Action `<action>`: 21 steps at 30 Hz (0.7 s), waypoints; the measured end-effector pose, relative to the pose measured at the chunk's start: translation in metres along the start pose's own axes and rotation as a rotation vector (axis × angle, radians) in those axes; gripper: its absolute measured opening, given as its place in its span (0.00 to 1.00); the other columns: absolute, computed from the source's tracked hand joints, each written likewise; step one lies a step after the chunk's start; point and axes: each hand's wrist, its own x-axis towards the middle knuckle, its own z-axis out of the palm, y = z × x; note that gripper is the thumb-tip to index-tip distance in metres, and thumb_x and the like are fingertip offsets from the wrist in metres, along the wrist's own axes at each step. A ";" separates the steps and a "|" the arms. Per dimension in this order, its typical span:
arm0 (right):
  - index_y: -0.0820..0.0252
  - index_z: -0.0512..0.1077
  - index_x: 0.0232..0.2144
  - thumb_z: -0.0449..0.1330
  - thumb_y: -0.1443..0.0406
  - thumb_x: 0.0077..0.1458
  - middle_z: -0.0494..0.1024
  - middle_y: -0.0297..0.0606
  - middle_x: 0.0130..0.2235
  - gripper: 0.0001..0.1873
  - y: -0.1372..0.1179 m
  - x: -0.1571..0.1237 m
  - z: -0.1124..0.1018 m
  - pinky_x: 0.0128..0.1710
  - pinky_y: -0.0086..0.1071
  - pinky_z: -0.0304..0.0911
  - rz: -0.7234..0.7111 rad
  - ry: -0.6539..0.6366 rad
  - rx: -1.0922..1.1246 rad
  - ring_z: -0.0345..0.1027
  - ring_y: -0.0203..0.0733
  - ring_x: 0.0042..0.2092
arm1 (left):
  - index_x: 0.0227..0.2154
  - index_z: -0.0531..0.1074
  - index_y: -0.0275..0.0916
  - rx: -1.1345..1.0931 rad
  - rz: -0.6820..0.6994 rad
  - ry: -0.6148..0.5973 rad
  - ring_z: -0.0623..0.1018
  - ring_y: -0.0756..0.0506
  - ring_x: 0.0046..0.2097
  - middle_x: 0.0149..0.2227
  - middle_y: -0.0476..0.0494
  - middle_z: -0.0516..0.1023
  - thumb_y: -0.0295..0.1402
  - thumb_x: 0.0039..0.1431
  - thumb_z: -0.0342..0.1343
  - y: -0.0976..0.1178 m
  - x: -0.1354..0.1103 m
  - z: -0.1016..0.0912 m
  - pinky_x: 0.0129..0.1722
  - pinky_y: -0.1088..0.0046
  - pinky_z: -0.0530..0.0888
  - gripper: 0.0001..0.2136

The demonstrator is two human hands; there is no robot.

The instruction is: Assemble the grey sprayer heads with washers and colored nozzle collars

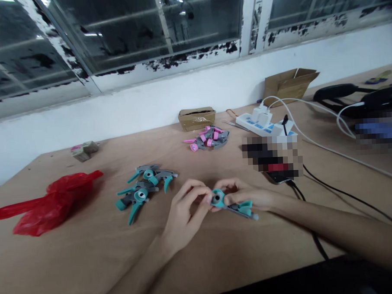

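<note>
We see the teal-gray spray head (218, 199) above the counter (123, 271), left hand (186, 211) fingers pinched at its collar, right hand (245, 193) fingers curled round its body; likely light, stiff, smooth plastic, best held by the body.

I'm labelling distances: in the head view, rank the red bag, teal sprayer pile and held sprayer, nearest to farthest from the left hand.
1. Held sprayer, at the left hand.
2. Teal sprayer pile, left of it.
3. Red bag, farther left.
</note>
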 end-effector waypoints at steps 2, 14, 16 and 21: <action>0.61 0.72 0.34 0.67 0.63 0.43 0.76 0.34 0.34 0.14 -0.001 0.001 0.000 0.44 0.35 0.65 -0.030 0.073 -0.124 0.71 0.34 0.37 | 0.34 0.71 0.39 0.016 0.012 0.024 0.72 0.48 0.41 0.39 0.45 0.70 0.27 0.61 0.49 -0.003 0.000 0.000 0.42 0.70 0.70 0.06; 0.59 0.71 0.37 0.62 0.60 0.50 0.76 0.42 0.38 0.12 0.003 -0.006 0.003 0.42 0.40 0.67 -0.574 0.429 -1.372 0.68 0.45 0.45 | 0.33 0.72 0.39 -0.161 -0.320 -0.080 0.73 0.46 0.43 0.41 0.45 0.70 0.38 0.58 0.53 -0.022 0.003 0.015 0.41 0.71 0.72 0.08; 0.60 0.71 0.38 0.60 0.62 0.52 0.77 0.42 0.38 0.10 0.005 -0.006 0.002 0.42 0.41 0.67 -0.589 0.429 -1.425 0.68 0.45 0.46 | 0.33 0.71 0.39 -0.200 -0.335 -0.082 0.73 0.46 0.42 0.39 0.46 0.71 0.39 0.55 0.56 -0.023 0.001 0.018 0.41 0.70 0.71 0.09; 0.58 0.69 0.39 0.58 0.63 0.55 0.77 0.41 0.40 0.09 0.008 -0.003 0.004 0.44 0.43 0.68 -0.610 0.425 -1.477 0.66 0.46 0.49 | 0.32 0.66 0.38 -0.370 -0.432 -0.042 0.73 0.49 0.32 0.29 0.51 0.70 0.41 0.56 0.54 -0.022 -0.006 0.033 0.31 0.74 0.72 0.10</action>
